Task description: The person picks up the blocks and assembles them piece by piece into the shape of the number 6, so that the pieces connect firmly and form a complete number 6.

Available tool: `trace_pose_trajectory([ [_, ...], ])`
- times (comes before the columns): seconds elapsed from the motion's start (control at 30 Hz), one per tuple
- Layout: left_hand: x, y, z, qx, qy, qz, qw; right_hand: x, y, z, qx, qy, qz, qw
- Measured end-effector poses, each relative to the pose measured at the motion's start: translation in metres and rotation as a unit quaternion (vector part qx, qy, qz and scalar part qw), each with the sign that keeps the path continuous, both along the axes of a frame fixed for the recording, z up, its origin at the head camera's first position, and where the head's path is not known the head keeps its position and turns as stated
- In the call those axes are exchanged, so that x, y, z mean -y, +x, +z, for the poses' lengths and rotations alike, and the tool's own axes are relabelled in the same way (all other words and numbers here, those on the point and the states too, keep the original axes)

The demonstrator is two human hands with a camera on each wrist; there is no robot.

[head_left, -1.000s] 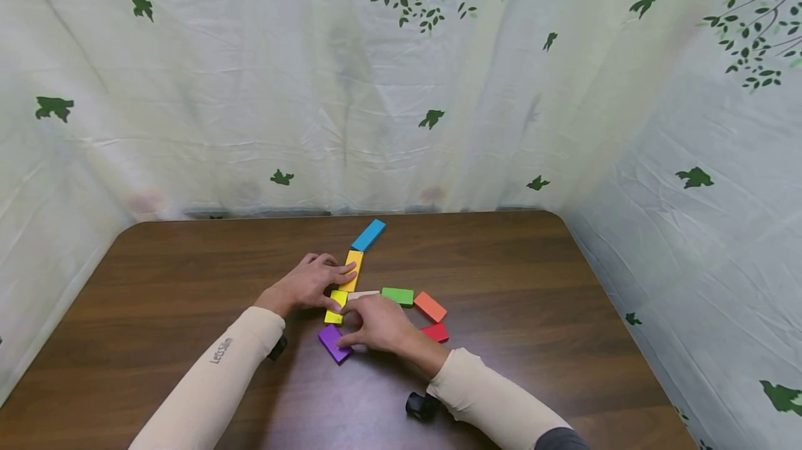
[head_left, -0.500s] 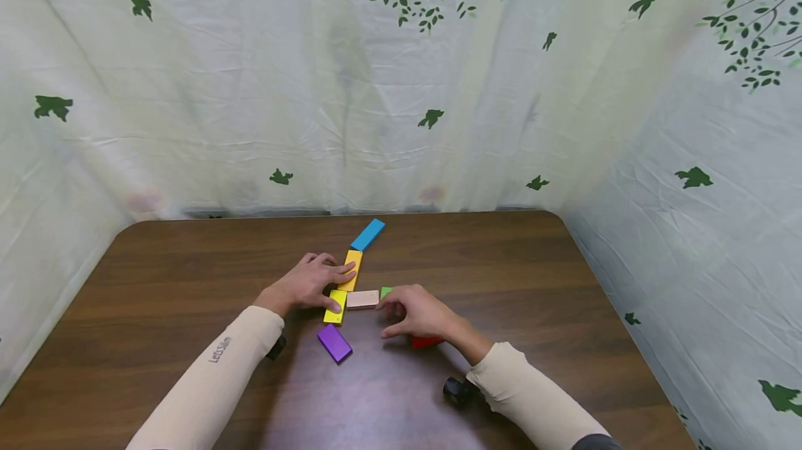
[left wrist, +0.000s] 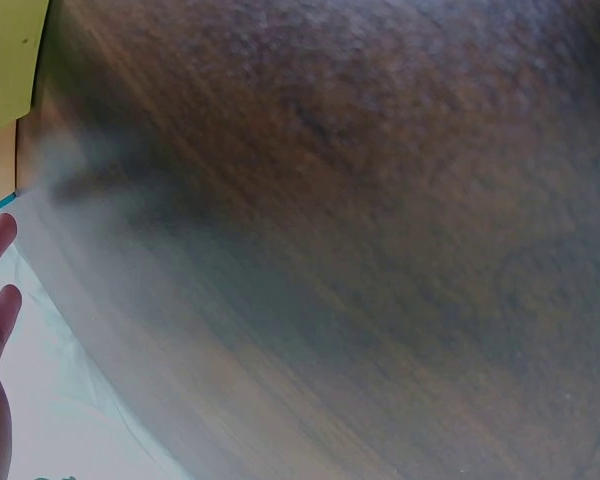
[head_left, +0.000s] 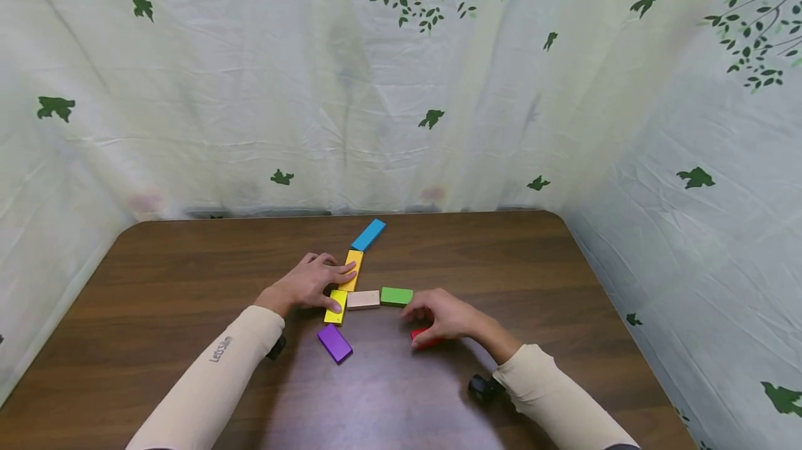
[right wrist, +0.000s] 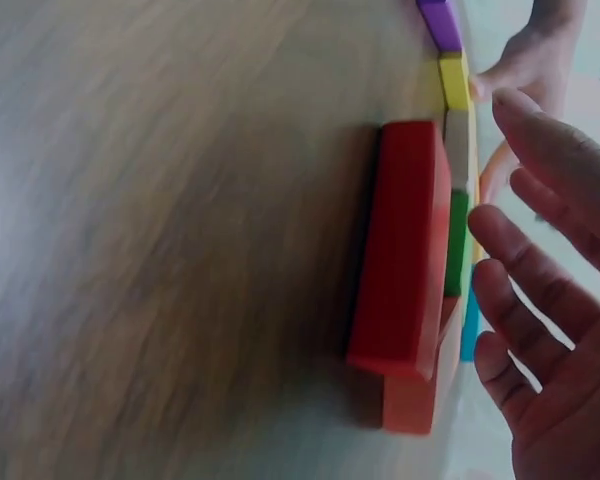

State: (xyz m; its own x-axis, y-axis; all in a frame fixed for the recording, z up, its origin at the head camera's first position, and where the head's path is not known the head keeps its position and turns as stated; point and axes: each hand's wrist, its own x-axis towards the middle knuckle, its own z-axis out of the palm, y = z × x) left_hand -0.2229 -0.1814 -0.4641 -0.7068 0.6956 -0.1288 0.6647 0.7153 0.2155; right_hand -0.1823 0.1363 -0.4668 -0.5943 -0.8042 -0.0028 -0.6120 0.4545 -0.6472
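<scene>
My left hand (head_left: 307, 284) rests with its thumb on the yellow block (head_left: 334, 318) and its fingertips on the amber block (head_left: 356, 257). My right hand (head_left: 446, 315) is over the red block (head_left: 431, 343), fingers loosely bent and holding nothing. The right wrist view shows its fingers (right wrist: 540, 270) spread apart from the red block. An orange block (right wrist: 408, 402) lies against the red one; in the head view the right hand hides it. A pale pink block (head_left: 363, 300) and a green block (head_left: 396, 297) run right from the yellow one.
A blue block (head_left: 368, 235) touches the amber block's far end. The purple block (head_left: 335, 344) lies tilted below the yellow one. All lie on a brown wooden table (head_left: 188, 338). A white curtain (head_left: 250, 88) with leaf patterns hangs behind and beside it.
My right hand has moved right, from beside the yellow and purple blocks, past the pink and green ones, to the red block. The left hand has stayed put.
</scene>
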Motion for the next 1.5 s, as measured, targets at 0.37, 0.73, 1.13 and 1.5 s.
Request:
trace_pose_trajectory([
  [0.37, 0.001, 0.001, 0.001, 0.002, 0.0, -0.002, 1.0, -0.014, 0.003, 0.0, -0.019, 0.016, 0.021, 0.9995],
  [0.73, -0.001, 0.001, 0.002, 0.007, -0.002, -0.007, 1.0, -0.023, 0.006, -0.011, -0.109, 0.055, 0.036, 0.9919],
  [1.13, 0.0, 0.002, 0.003, 0.002, 0.003, -0.011, 0.9999, -0.022, 0.007, -0.01, -0.11, 0.066, 0.021, 0.9915],
  [1.5, 0.0, 0.002, 0.003, 0.009, -0.004, 0.002, 0.9999, -0.019, 0.004, -0.008, -0.094, 0.074, 0.027, 0.9925],
])
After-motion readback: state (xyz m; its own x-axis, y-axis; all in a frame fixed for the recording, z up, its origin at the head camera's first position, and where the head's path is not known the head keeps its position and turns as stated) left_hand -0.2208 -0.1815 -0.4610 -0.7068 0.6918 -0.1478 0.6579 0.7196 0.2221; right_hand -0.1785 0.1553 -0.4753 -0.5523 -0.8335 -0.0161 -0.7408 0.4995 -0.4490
